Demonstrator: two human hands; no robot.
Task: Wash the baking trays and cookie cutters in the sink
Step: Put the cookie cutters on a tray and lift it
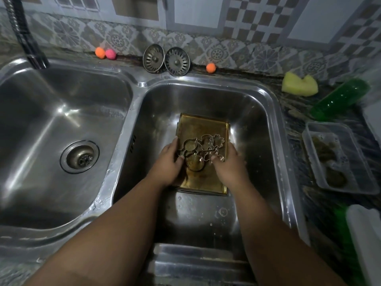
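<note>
A stack of gold-coloured baking trays (201,126) lies flat in the right sink basin (255,129). Several thin metal cookie cutters (203,145) lie on the top tray. My left hand (169,163) grips the trays' left edge, thumb over the rim near the cutters. My right hand (228,162) grips the right edge, thumb resting on a cutter. Both forearms reach in from below. The lower trays are mostly hidden under the top one.
The left basin (51,124) has an open drain (80,157); the tap hose (22,32) stands at far left. Two sink strainers (166,60) lean on the tiled wall. A yellow sponge (300,84), green bottle (340,99) and plastic container (338,159) sit on the right counter.
</note>
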